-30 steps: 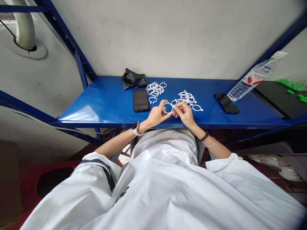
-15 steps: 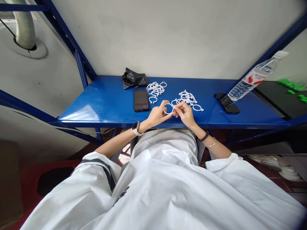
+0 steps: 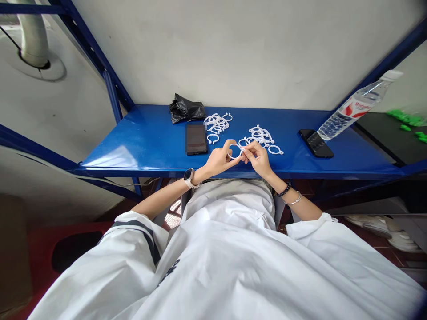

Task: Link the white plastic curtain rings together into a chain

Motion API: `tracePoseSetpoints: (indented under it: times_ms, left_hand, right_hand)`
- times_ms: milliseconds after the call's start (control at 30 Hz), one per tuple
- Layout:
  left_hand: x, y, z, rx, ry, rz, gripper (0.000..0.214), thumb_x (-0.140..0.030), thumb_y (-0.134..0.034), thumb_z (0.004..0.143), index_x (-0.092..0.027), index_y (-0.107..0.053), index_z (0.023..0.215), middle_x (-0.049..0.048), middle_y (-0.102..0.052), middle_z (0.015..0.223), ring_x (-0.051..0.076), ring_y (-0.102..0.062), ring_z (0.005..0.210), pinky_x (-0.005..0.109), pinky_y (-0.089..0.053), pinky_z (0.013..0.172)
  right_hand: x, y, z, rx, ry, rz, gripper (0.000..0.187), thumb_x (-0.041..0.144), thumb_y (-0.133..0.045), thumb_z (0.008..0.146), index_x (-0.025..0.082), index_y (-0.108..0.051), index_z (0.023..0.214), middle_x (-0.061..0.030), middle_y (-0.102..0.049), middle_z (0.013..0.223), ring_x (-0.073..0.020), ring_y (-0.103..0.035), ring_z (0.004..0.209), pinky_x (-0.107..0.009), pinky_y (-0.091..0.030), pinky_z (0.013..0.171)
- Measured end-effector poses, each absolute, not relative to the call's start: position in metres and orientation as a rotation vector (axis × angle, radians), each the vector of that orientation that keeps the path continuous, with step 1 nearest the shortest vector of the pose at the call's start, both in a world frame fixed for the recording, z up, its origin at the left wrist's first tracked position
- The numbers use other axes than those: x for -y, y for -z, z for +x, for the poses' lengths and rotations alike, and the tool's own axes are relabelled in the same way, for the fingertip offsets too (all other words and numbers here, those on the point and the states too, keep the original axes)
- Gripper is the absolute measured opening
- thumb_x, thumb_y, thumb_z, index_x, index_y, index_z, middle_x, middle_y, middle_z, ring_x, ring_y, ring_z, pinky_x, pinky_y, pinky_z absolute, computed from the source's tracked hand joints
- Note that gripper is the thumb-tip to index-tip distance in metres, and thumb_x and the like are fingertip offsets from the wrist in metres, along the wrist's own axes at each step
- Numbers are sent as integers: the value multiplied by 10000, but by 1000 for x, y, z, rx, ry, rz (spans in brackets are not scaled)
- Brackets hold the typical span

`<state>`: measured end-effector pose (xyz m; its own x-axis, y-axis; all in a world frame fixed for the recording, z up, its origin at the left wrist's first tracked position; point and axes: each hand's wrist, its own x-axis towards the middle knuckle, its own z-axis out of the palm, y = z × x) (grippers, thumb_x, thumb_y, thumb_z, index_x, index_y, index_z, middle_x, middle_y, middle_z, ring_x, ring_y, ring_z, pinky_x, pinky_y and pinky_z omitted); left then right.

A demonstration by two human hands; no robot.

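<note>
Zero real shift over the last second: left hand [image 3: 218, 160] and right hand [image 3: 258, 159] keep the same white ring [image 3: 238, 145] between them, so handling of it looks unfinished. Left thumb and forefinger grasp the loop; right fingertips pinch its right side. Ring sits just nearer the person than a ring pile [image 3: 262, 135] on the blue table [image 3: 150, 142].

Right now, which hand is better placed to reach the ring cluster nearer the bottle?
Probably the right hand: that ring cluster lies just beyond it. The left hand is farther off; both hold the same white ring.
</note>
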<state>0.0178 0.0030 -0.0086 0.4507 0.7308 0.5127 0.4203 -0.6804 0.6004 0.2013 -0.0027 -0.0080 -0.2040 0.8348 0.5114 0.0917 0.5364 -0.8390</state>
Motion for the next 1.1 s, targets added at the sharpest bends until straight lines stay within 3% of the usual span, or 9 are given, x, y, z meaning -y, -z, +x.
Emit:
tracePoseSetpoints:
  times_ms: [1100]
  left_hand:
    - [-2,7,17,-927,-1106,2323,413,-446,-549,916,-150,-436,1180,-114,-394,544,59,-345,411,193,-208,467]
  right_hand:
    - [2,10,203,1672,-834,-773,338,538,-617,894,221,-527,821,51,-597,582,-90,-539,473,-223,-457,484]
